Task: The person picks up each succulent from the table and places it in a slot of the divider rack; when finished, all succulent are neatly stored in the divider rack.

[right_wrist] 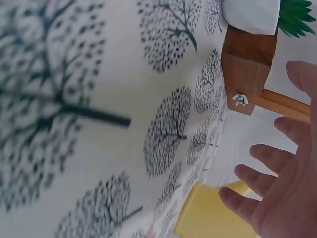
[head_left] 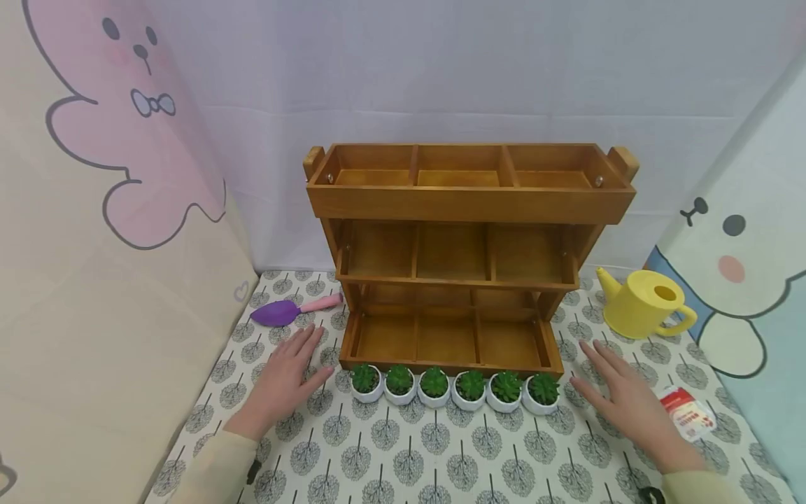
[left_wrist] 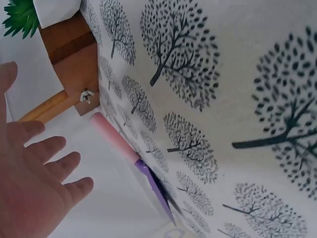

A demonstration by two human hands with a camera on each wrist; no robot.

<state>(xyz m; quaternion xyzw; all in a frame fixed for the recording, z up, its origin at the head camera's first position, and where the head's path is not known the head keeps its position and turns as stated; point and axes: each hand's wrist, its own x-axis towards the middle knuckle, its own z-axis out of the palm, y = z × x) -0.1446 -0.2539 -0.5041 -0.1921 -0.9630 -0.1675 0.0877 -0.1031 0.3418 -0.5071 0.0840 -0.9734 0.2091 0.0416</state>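
My left hand (head_left: 286, 378) is spread with straight fingers, holding nothing, left of a three-tier wooden shelf (head_left: 472, 204). Just beyond its fingertips lies a small trowel (head_left: 277, 313) with a purple blade and pink handle. On the other side, my right hand (head_left: 630, 402) is likewise spread and holds nothing. A yellow watering can (head_left: 632, 308) stands beyond the right fingers. Several small succulents in white pots (head_left: 434, 399) form a row along the shelf's front edge, between the two hands. The shelf's compartments hold nothing.
A red and white packet (head_left: 689, 413) lies to the right of my right hand. The table is covered with a tree-print cloth (head_left: 409, 465). A white curtain (head_left: 441, 70) hangs behind the shelf, with cartoon-printed panels (head_left: 101, 336) at both sides.
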